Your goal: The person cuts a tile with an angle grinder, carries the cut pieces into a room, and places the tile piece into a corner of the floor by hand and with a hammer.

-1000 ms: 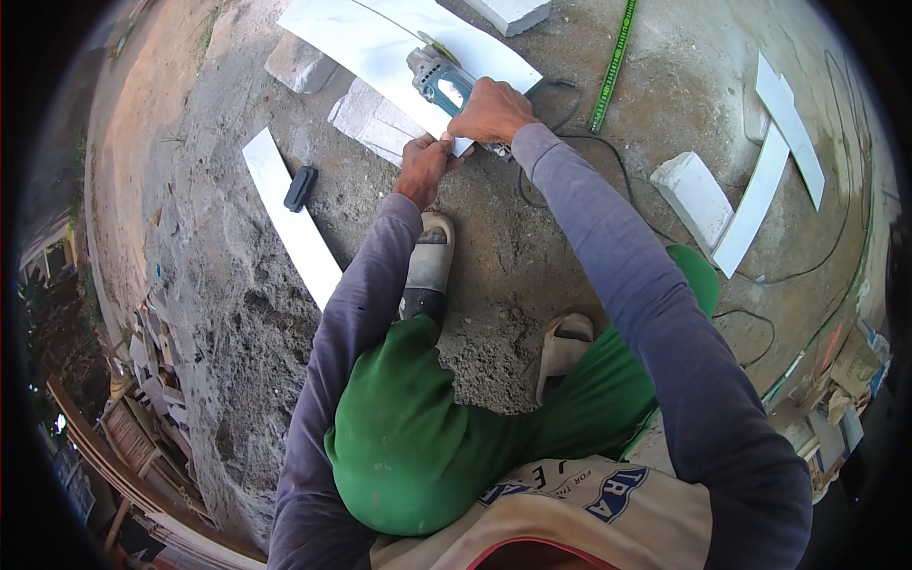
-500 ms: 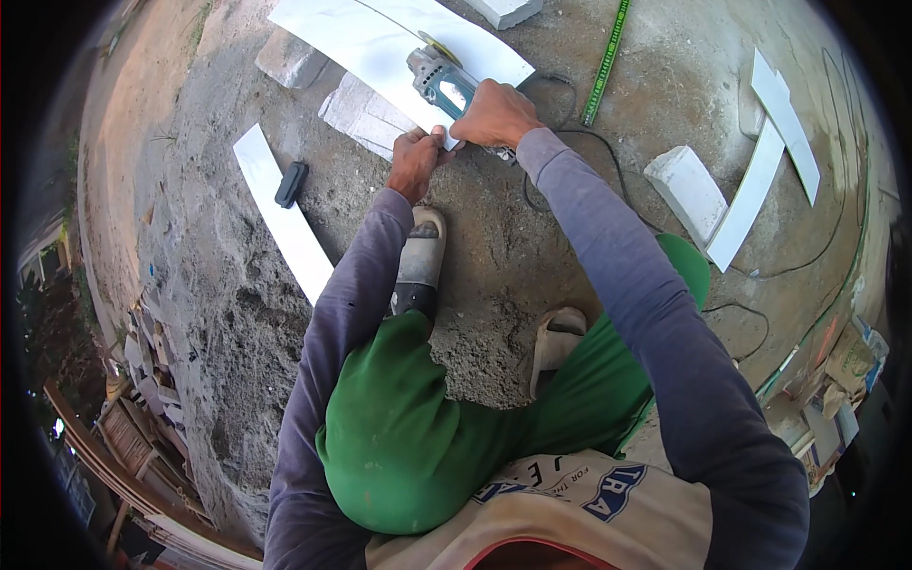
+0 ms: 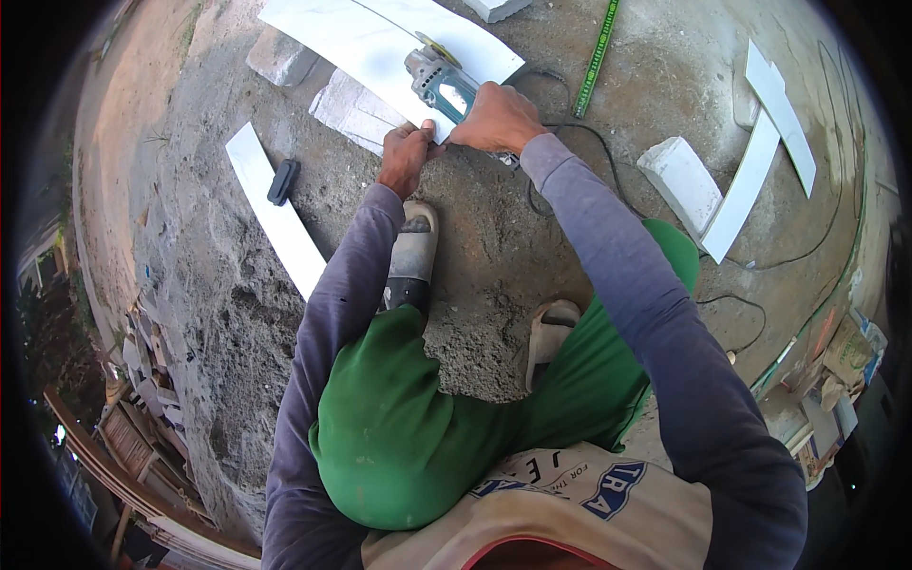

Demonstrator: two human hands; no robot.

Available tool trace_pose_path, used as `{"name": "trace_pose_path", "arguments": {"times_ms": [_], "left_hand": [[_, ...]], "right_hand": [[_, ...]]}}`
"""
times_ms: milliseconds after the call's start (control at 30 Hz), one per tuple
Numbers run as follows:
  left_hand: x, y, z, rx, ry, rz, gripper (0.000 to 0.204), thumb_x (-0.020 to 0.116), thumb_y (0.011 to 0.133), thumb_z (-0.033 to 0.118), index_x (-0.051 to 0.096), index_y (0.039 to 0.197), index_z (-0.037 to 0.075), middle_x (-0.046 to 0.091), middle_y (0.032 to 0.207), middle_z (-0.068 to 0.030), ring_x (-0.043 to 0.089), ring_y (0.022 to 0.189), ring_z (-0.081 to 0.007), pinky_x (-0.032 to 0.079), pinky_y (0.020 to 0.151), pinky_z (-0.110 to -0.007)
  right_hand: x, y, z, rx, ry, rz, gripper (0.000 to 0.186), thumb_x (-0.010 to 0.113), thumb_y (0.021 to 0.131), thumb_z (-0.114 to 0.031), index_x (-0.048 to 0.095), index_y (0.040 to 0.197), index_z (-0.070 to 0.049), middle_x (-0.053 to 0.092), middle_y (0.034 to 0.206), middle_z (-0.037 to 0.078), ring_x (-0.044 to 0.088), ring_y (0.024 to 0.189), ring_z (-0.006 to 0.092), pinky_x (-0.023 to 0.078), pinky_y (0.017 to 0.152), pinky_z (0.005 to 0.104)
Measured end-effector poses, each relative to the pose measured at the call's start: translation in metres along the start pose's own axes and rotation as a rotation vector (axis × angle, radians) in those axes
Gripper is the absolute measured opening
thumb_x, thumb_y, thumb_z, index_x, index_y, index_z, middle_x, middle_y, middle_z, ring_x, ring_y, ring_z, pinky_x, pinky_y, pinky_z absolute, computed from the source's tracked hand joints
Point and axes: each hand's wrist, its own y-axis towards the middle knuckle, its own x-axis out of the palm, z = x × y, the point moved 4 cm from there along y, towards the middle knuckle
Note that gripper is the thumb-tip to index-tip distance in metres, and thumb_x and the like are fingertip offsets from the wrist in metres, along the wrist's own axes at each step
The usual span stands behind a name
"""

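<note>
A teal and grey angle grinder [image 3: 439, 78] rests on a large white tile [image 3: 380, 57], its disc at a long dark line running along the tile. Wrapped round the grinder's body is my right hand [image 3: 496, 119]. My left hand [image 3: 408, 154] pinches the tile's near edge, thumb on top and fingers underneath, just left of the grinder. Beneath the tile, a pale block [image 3: 353, 112] props it off the ground. The grinder's underside and the near end of its grip are hidden by my right hand.
A white tile strip [image 3: 275, 211] with a small black block [image 3: 283, 180] on it lies left. A green measuring tape [image 3: 596, 62] is stretched out far right of the tile. More tile strips [image 3: 750, 180] lean by a white block [image 3: 680, 182]. A black cord [image 3: 617, 171] snakes near my right arm.
The whole scene has shifted slightly left and down in view. My hands keep their holds on the grinder and tile, and the grinder's place on the tile looks almost the same.
</note>
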Motion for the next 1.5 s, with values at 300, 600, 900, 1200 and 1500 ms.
{"name": "trace_pose_path", "arguments": {"times_ms": [300,600,900,1200,1500], "left_hand": [[-0.002,0.003,-0.002,0.014,-0.003,0.044,0.028,0.062,0.102,0.02,0.065,0.112,-0.007,0.07,0.1,-0.0099,0.067,0.084,-0.0165,0.06,0.077,-0.029],[0.001,-0.002,0.003,0.005,0.01,0.04,0.028,0.061,0.103,0.019,0.064,0.114,-0.006,0.071,0.104,-0.0116,0.071,0.089,-0.0192,0.059,0.078,-0.031],[0.005,-0.008,0.008,-0.035,0.067,0.022,0.034,0.057,0.105,0.024,0.062,0.118,-0.007,0.066,0.107,-0.0113,0.063,0.09,-0.0163,0.055,0.083,-0.029],[0.001,-0.002,0.002,-0.005,0.022,0.031,0.028,0.059,0.103,0.018,0.061,0.115,-0.008,0.072,0.108,-0.015,0.075,0.094,-0.0234,0.058,0.079,-0.03],[0.001,0.0,0.0,-0.004,-0.011,0.009,0.026,0.057,0.104,0.018,0.061,0.113,-0.006,0.071,0.108,-0.0153,0.074,0.094,-0.0237,0.057,0.078,-0.03]], "right_hand": [[-0.002,-0.006,0.002,0.03,-0.019,-0.009,0.053,0.077,0.068,-0.032,0.074,0.108,0.001,0.074,0.109,0.024,0.072,0.105,0.0375,0.057,0.093,0.0433],[-0.002,-0.012,0.009,-0.015,0.023,0.063,0.051,0.077,0.064,-0.032,0.074,0.098,0.006,0.074,0.099,0.026,0.074,0.094,0.039,0.058,0.084,0.0432],[-0.005,-0.021,0.013,0.028,0.016,-0.01,0.053,0.076,0.067,-0.033,0.074,0.107,0.001,0.074,0.109,0.024,0.072,0.106,0.0379,0.057,0.093,0.0426],[-0.003,-0.024,0.019,0.03,0.022,-0.043,0.048,0.075,0.066,-0.031,0.074,0.102,0.001,0.074,0.107,0.023,0.072,0.104,0.0382,0.058,0.092,0.0427],[-0.001,-0.029,0.026,-0.011,0.04,0.074,0.038,0.073,0.062,-0.024,0.074,0.087,0.004,0.074,0.091,0.025,0.075,0.088,0.0391,0.059,0.081,0.0421]]}}
